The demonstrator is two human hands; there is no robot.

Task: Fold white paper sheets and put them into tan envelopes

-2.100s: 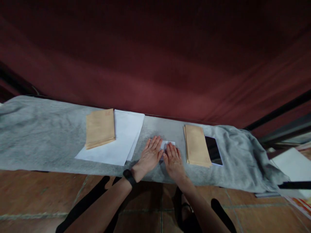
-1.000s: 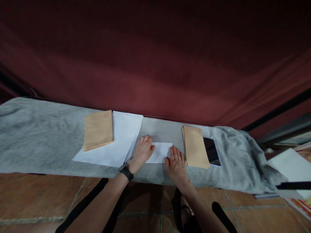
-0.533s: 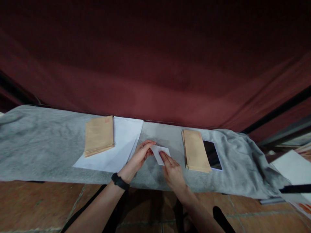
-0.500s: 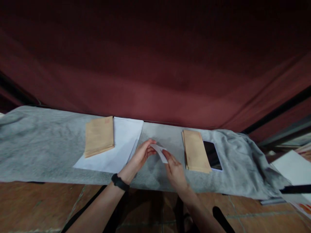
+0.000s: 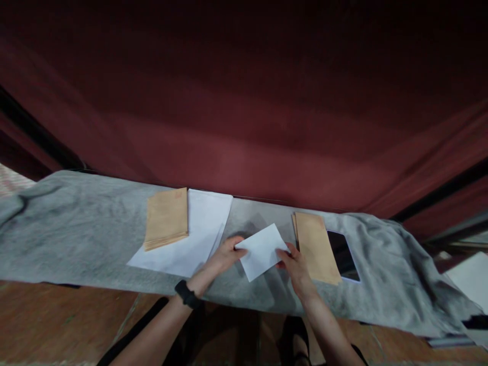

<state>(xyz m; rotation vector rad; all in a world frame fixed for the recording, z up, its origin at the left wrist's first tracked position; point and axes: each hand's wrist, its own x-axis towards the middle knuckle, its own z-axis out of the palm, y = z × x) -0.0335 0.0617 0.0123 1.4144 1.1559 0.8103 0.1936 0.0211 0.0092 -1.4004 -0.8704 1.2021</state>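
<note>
A folded sheet of white paper (image 5: pixel 262 251) is held between my two hands above the grey cloth. My left hand (image 5: pixel 227 253) pinches its left corner, thumb on top. On the opposite side, my right hand (image 5: pixel 295 264) grips the right edge with the thumb over the face. To the left, a stack of brown envelopes (image 5: pixel 166 217) rests on large white paper sheets (image 5: pixel 208 216). Close beside my right hand lies another pile of brown envelopes (image 5: pixel 315 246).
A dark-screened phone (image 5: pixel 344 255) lies partly under the right-hand envelopes. The grey cloth (image 5: pixel 76 229) covers a long narrow surface against a dark red fabric wall (image 5: pixel 244 152). White papers (image 5: pixel 473 279) are at the far right, and tiled floor (image 5: pixel 38 315) shows below.
The white paper was tilted nearly edge-on and now shows its broad face. My hands have moved apart, the right one outward. The whole view has shifted slightly.
</note>
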